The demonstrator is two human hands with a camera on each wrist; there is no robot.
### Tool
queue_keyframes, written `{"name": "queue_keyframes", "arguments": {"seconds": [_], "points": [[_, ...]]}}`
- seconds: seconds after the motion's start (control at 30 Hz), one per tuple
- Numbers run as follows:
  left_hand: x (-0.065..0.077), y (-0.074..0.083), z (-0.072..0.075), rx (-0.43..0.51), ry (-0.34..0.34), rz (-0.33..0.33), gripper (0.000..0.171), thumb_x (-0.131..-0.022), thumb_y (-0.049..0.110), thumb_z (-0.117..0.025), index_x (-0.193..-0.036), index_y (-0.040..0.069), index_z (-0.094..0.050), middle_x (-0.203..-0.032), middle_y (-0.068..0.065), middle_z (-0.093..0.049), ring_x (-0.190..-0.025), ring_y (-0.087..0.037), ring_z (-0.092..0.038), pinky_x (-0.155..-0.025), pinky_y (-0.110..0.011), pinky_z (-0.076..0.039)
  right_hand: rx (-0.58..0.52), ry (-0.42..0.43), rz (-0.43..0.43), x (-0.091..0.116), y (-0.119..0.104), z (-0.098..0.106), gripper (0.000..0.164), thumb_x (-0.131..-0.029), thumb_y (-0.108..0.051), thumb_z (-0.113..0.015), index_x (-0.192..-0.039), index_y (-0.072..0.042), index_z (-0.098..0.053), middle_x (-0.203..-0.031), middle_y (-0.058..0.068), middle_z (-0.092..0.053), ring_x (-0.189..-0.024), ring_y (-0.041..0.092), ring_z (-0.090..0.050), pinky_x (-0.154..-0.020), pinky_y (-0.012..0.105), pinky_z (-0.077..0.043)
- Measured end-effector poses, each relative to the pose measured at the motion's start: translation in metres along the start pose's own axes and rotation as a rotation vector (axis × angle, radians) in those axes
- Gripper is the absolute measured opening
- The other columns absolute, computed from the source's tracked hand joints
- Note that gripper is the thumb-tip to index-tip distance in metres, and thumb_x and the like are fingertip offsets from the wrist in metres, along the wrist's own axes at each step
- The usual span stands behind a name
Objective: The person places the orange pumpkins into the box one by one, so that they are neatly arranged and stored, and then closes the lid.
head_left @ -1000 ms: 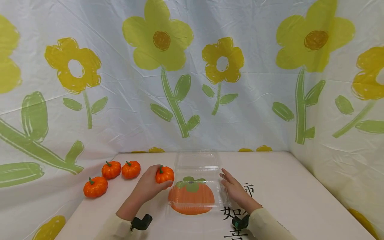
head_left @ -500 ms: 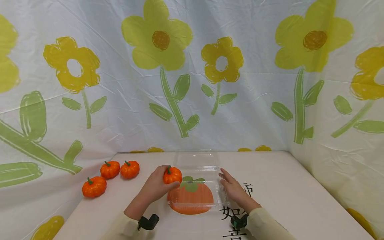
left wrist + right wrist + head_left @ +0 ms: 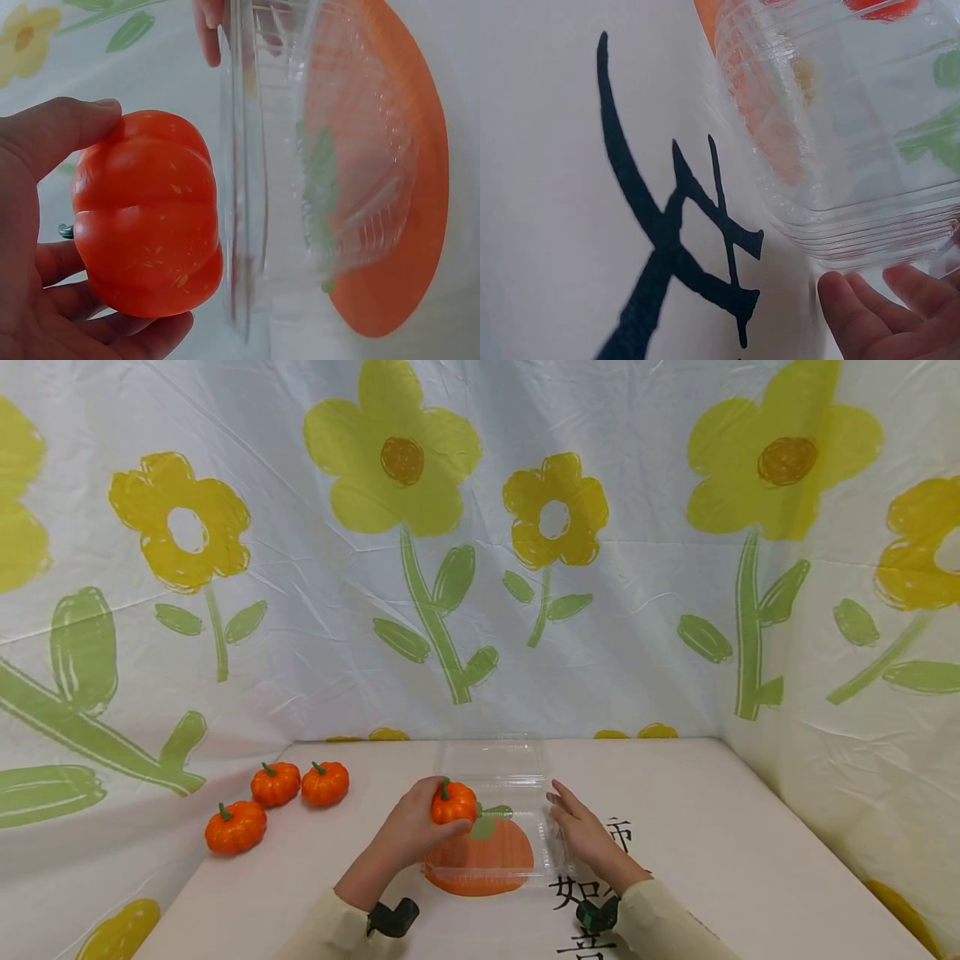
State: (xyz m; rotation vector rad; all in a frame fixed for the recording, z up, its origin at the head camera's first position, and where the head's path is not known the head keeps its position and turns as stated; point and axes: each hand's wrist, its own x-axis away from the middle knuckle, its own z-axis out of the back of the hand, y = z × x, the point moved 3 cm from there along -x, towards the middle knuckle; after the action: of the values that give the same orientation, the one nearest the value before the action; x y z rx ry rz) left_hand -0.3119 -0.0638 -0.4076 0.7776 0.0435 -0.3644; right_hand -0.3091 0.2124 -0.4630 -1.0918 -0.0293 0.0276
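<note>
In the head view my left hand [image 3: 412, 827] holds a small orange pumpkin [image 3: 454, 803] with a green stem, raised over the left side of a clear plastic clamshell box [image 3: 487, 872]. The left wrist view shows the thumb and fingers curled round the pumpkin [image 3: 150, 214], its underside turned toward the box wall [image 3: 360, 150]. The box's lid [image 3: 491, 758] is folded back, away from me. My right hand [image 3: 588, 837] stays at the box's right side with fingers extended; in the right wrist view its fingertips [image 3: 836, 289] meet or nearly meet the ridged wall.
Several matching pumpkins lie on the table's left: one nearer [image 3: 236, 827], others behind it [image 3: 276, 784] [image 3: 325, 784]. A persimmon-like print [image 3: 480, 885] lies under the box, with black characters [image 3: 585, 943] to its right. A flowered curtain [image 3: 480, 610] encloses the back and sides.
My left hand has carried the pumpkin rightward, from beside the box to over its left edge. The right hand and the box hold their places.
</note>
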Motion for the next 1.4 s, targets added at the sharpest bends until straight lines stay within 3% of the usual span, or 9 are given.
{"name": "queue_keyframes", "arguments": {"seconds": [0.87,1.17,1.4], "points": [[-0.005,0.02,-0.046,0.021,-0.108,-0.033,0.069,-0.079,0.039,-0.074,-0.134,0.008,-0.046,-0.128,-0.007,-0.053,-0.104,-0.022,-0.054,-0.089,-0.045,-0.055,-0.063,0.004,0.006,-0.001,0.0,-0.001,0.055,-0.104,-0.022,-0.035,-0.156,-0.017,-0.017,-0.156,0.014,-0.034,-0.144,0.04,-0.028,-0.113,0.061,-0.027],[-0.006,0.029,-0.055,-0.071,-0.107,-0.065,0.07,-0.074,0.046,-0.071,-0.132,0.014,-0.049,-0.123,-0.001,-0.055,-0.097,-0.017,-0.056,-0.08,-0.04,-0.054,-0.067,0.005,0.008,0.0,0.0,0.0,0.055,-0.103,-0.021,-0.035,-0.156,-0.016,-0.019,-0.155,0.013,-0.036,-0.142,0.038,-0.034,-0.111,0.058,-0.033],[-0.007,0.037,-0.059,-0.009,-0.152,-0.1,0.07,-0.074,0.042,-0.074,-0.131,0.01,-0.049,-0.123,-0.004,-0.053,-0.103,-0.019,-0.053,-0.083,-0.04,-0.055,-0.061,-0.001,0.022,-0.002,0.0,0.001,0.056,-0.102,-0.017,-0.033,-0.156,-0.015,-0.018,-0.154,0.013,-0.036,-0.143,0.039,-0.031,-0.113,0.06,-0.026]]}}
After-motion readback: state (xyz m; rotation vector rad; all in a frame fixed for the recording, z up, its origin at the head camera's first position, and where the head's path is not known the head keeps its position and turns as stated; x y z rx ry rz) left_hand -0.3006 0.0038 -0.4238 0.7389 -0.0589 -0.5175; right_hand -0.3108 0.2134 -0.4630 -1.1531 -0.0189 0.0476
